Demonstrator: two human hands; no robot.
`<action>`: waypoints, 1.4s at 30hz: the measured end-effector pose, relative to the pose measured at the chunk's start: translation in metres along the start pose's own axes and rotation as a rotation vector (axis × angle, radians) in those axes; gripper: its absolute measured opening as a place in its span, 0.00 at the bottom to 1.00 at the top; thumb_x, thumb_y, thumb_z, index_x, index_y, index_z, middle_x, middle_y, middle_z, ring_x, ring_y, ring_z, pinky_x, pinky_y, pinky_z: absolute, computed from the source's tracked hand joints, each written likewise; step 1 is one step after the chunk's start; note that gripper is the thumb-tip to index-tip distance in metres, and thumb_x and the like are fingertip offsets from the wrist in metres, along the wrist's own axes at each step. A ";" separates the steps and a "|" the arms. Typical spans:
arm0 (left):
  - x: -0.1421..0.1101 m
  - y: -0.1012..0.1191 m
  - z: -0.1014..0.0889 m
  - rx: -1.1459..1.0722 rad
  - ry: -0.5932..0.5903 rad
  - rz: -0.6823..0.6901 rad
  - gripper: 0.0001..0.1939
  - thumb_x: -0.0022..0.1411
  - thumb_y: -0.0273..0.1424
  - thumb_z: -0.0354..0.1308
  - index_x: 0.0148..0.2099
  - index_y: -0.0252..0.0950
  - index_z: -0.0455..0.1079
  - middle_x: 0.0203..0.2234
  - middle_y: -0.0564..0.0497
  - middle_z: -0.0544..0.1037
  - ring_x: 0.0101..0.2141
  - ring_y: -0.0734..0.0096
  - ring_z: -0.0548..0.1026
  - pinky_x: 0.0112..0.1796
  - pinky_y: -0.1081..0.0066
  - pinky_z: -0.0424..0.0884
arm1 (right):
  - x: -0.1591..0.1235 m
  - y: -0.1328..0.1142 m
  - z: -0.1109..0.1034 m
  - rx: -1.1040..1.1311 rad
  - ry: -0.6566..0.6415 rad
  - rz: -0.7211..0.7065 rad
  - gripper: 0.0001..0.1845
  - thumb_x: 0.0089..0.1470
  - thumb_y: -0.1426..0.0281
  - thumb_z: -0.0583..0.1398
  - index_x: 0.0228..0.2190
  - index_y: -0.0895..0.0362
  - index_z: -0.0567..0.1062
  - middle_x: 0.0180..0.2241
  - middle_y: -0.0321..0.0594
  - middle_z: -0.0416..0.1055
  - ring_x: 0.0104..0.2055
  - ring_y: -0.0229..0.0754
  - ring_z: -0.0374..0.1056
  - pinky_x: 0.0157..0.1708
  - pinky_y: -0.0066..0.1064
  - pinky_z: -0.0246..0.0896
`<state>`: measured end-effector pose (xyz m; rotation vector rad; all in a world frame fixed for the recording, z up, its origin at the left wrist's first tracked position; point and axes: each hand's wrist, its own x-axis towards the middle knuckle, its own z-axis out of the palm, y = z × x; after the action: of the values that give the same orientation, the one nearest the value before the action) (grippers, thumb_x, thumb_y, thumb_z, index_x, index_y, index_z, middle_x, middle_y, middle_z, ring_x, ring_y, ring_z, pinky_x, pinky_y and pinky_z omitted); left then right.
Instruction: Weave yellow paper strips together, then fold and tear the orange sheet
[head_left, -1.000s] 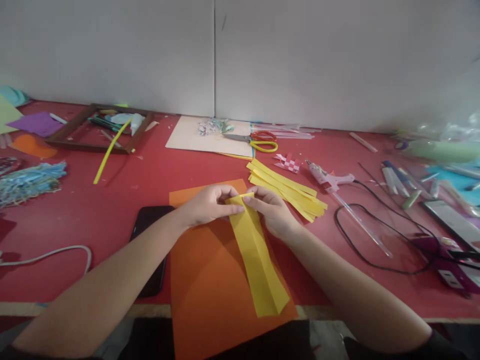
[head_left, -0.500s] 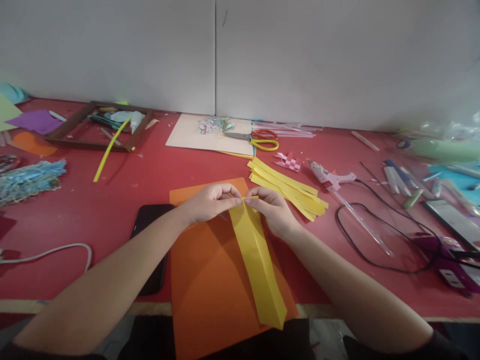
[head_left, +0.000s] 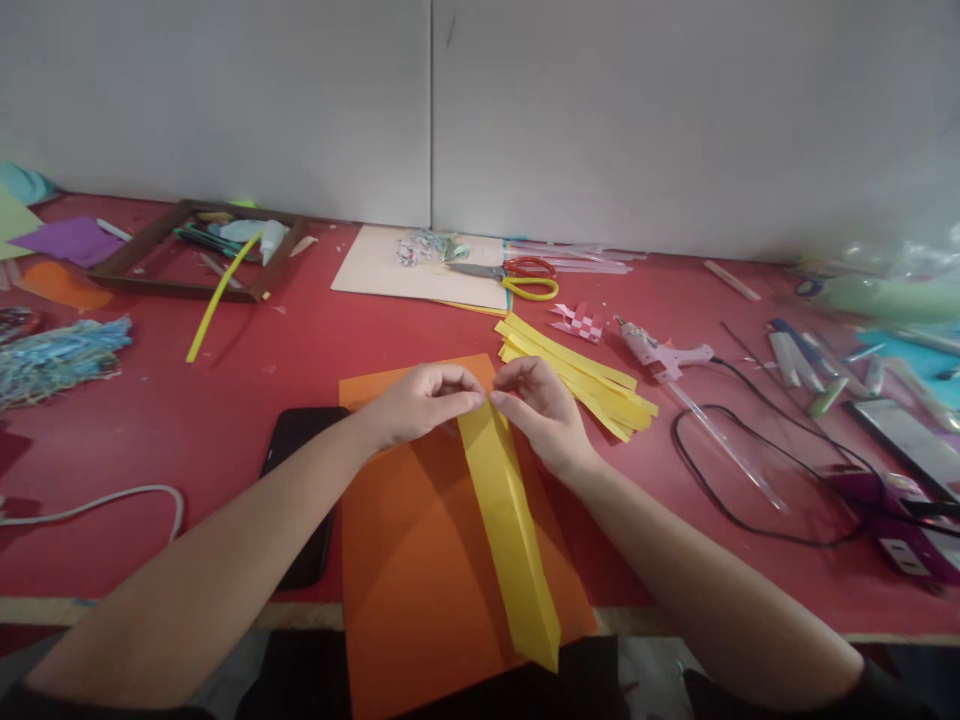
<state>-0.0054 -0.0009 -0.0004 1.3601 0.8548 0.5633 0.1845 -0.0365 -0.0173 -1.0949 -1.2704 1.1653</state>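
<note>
A yellow paper strip [head_left: 504, 520], creased along its length, hangs down over a sheet of orange paper [head_left: 409, 560]. My left hand [head_left: 427, 405] pinches the strip's top end between thumb and fingers. At the same end my right hand [head_left: 544, 410] has its thumb and curled index finger together on the strip's right corner; the fingertips partly hide the paper there. The strip's lower end is loose and reaches past the table edge. Just beyond my right hand lies a stack of yellow paper strips [head_left: 577, 375].
Left of the orange sheet lies a black phone [head_left: 300, 450]. Farther back are scissors [head_left: 529, 280] on cream paper [head_left: 382, 265] and a pink woven paper piece [head_left: 579, 322]. A pink glue gun [head_left: 660, 355] with a looping cord is at right; a brown frame [head_left: 172, 285] at left.
The strip's right side has folded further in, so it looks narrower, and its lower end has swung slightly left. My right fingers have lifted a little at the top.
</note>
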 end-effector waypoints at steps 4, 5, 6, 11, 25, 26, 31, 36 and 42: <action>0.000 0.005 0.001 0.033 0.172 0.062 0.14 0.58 0.42 0.63 0.36 0.35 0.74 0.29 0.52 0.74 0.31 0.72 0.71 0.33 0.71 0.68 | -0.002 -0.008 -0.003 -0.093 -0.024 -0.014 0.16 0.51 0.56 0.67 0.30 0.53 0.69 0.30 0.35 0.65 0.31 0.38 0.61 0.31 0.31 0.58; -0.001 0.007 0.002 0.036 0.219 0.081 0.13 0.58 0.41 0.64 0.36 0.35 0.74 0.31 0.51 0.76 0.33 0.71 0.72 0.36 0.71 0.68 | -0.003 -0.009 -0.004 -0.122 -0.099 0.041 0.17 0.52 0.55 0.66 0.28 0.54 0.69 0.26 0.33 0.63 0.27 0.37 0.59 0.28 0.31 0.55; -0.001 0.008 0.002 0.028 0.254 0.099 0.12 0.58 0.40 0.64 0.35 0.35 0.74 0.34 0.49 0.77 0.36 0.69 0.74 0.39 0.70 0.69 | -0.004 -0.011 -0.005 -0.147 -0.171 0.097 0.18 0.53 0.54 0.64 0.27 0.54 0.69 0.24 0.32 0.62 0.25 0.36 0.56 0.25 0.31 0.52; -0.002 0.010 0.003 -0.089 0.288 0.129 0.10 0.60 0.36 0.61 0.33 0.35 0.70 0.51 0.45 0.77 0.48 0.63 0.75 0.49 0.64 0.67 | -0.006 -0.014 -0.008 -0.176 -0.306 0.143 0.16 0.53 0.55 0.65 0.27 0.55 0.73 0.29 0.37 0.68 0.28 0.37 0.62 0.27 0.31 0.55; 0.000 0.007 0.001 -0.065 0.222 -0.022 0.17 0.54 0.42 0.68 0.36 0.35 0.69 0.27 0.53 0.72 0.30 0.71 0.74 0.30 0.70 0.75 | -0.003 -0.003 -0.003 -0.070 -0.186 0.194 0.15 0.52 0.59 0.65 0.22 0.55 0.70 0.21 0.30 0.59 0.23 0.34 0.51 0.24 0.30 0.45; 0.000 0.006 0.001 -0.059 0.200 -0.029 0.17 0.54 0.43 0.67 0.35 0.35 0.69 0.26 0.53 0.72 0.29 0.71 0.74 0.30 0.70 0.76 | -0.003 -0.003 -0.003 -0.059 -0.171 0.196 0.15 0.52 0.60 0.65 0.23 0.55 0.71 0.21 0.31 0.60 0.23 0.34 0.51 0.24 0.30 0.46; 0.000 0.001 0.005 -0.084 0.068 -0.048 0.19 0.56 0.45 0.66 0.35 0.35 0.68 0.27 0.53 0.73 0.29 0.71 0.75 0.31 0.68 0.77 | 0.001 0.000 -0.006 0.044 -0.069 0.195 0.11 0.51 0.60 0.66 0.27 0.54 0.75 0.20 0.31 0.64 0.22 0.35 0.56 0.25 0.30 0.51; 0.001 0.000 0.008 -0.039 0.016 -0.080 0.19 0.53 0.45 0.68 0.35 0.35 0.68 0.28 0.53 0.73 0.30 0.72 0.75 0.30 0.70 0.77 | 0.003 0.002 -0.007 0.036 -0.043 0.210 0.12 0.48 0.60 0.67 0.25 0.55 0.75 0.21 0.32 0.66 0.22 0.35 0.57 0.25 0.30 0.52; -0.002 0.003 0.009 0.029 -0.035 -0.159 0.18 0.55 0.44 0.67 0.34 0.36 0.66 0.28 0.55 0.70 0.26 0.73 0.75 0.25 0.71 0.76 | 0.002 -0.001 -0.003 -0.032 -0.093 0.213 0.10 0.47 0.63 0.67 0.25 0.56 0.75 0.22 0.33 0.66 0.23 0.34 0.57 0.24 0.30 0.50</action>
<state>0.0009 -0.0071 0.0028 1.3111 0.9361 0.4039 0.1872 -0.0350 -0.0161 -1.2347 -1.2698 1.3725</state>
